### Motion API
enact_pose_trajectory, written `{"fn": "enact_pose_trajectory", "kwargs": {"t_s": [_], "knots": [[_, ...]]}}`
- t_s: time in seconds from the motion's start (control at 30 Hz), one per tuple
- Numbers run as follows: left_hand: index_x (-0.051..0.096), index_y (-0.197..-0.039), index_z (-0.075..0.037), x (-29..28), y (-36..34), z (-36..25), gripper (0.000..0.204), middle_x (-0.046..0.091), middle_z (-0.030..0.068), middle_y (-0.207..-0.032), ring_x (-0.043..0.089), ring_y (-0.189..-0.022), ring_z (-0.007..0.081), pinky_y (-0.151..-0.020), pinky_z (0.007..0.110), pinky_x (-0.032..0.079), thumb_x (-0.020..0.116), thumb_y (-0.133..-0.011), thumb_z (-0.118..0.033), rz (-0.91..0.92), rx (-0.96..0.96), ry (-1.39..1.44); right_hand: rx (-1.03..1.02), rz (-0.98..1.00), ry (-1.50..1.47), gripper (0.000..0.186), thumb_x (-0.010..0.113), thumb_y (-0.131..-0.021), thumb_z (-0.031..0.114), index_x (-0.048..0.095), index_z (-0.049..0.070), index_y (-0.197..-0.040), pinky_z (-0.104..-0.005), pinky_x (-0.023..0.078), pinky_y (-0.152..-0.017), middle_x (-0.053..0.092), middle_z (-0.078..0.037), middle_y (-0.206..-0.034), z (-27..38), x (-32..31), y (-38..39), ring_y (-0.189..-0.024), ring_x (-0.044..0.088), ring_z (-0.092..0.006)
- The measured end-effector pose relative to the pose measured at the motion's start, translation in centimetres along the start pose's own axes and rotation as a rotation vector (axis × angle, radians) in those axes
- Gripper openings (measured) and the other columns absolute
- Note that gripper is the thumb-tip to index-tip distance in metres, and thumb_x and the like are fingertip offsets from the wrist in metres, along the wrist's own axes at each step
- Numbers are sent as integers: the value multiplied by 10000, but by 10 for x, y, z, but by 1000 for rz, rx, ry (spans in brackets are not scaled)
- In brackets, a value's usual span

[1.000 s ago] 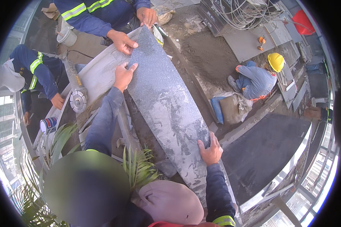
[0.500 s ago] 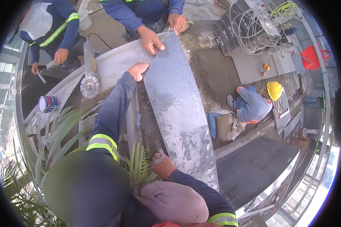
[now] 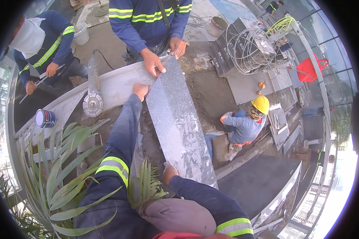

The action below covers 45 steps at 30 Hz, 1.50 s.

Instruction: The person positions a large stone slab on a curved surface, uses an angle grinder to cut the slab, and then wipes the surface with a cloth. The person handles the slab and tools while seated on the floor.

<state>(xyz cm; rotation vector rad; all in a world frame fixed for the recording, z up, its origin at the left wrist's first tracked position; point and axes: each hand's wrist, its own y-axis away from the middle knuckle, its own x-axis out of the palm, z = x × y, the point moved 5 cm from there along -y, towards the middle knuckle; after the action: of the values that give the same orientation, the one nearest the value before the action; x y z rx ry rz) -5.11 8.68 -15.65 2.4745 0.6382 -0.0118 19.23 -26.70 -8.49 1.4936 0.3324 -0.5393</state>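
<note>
A long grey speckled stone slab [image 3: 175, 115] with an angled far end and pale, patchy smears lies in front of me. My left hand [image 3: 140, 91] is closed on its left edge near the far end; the fingertips are under or behind the edge. Lower down, my right hand [image 3: 170, 173] is closed at the same long edge, its fingers partly hidden by the slab. Opposite me, a co-worker's hand [image 3: 152, 63] presses on the slab's far end, and that person's other hand [image 3: 177, 47] touches the tip.
An angle grinder [image 3: 93, 95] lies on a curved pale ledge [image 3: 117, 79], left of the slab, near a paint can [image 3: 46, 118]. Palm leaves [image 3: 68, 171] crowd my left arm. A dark slab [image 3: 259, 181] lies right. A yellow-helmeted person [image 3: 245, 123] crouches beyond wet mortar [image 3: 205, 93].
My right hand has moved up against the slab's edge, its raised thumb no longer showing. The view has tilted, showing more of the co-worker opposite. The person at left now holds a thin bar crosswise.
</note>
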Motion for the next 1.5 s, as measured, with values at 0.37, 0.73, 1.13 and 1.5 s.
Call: {"fn": "enact_pose_trajectory", "kwargs": {"t_s": [0.37, 0.73, 1.13, 1.5], "knots": [[613, -1050, 11, -105, 71, 18, 212, 642, 83, -807, 633, -636, 188, -533, 340, 543, 642, -1013, -195, -237, 213, 162, 49, -13, -21, 351, 507, -1027, 317, 748, 200, -1255, -393, 238, -1211, 717, 35, -1308, -5, 23, -13, -1274, 612, -144], [356, -1496, 128, 37, 164, 66, 760, 463, 371, -1438, 488, -1349, 410, -1100, 443, 404, 694, -974, -308, 186, 248, -57, 246, -87, -236, 347, 505, -1027, 312, 754, 206, -1244, -384, 248, -1207, 722, 34, -1297, 3, 86, -54, -1267, 615, -143], [241, -1533, 154, 61, 162, 72, 815, 390, 342, -1552, 399, -1461, 395, -1193, 426, 319, 675, -993, -275, 154, 146, 145, 237, -59, -245, 326, 537, -1009, 305, 773, 200, -1207, -376, 249, -1207, 740, 32, -1255, -7, 66, -40, -1237, 636, -154], [352, -1481, 116, 41, 162, 74, 663, 500, 280, -1473, 497, -1366, 364, -1136, 423, 376, 664, -999, -215, 53, 187, 114, 195, -113, -139, 306, 552, -995, 277, 790, 181, -1162, -365, 281, -1175, 755, 25, -1218, -2, 29, -24, -1196, 656, -159]]}}
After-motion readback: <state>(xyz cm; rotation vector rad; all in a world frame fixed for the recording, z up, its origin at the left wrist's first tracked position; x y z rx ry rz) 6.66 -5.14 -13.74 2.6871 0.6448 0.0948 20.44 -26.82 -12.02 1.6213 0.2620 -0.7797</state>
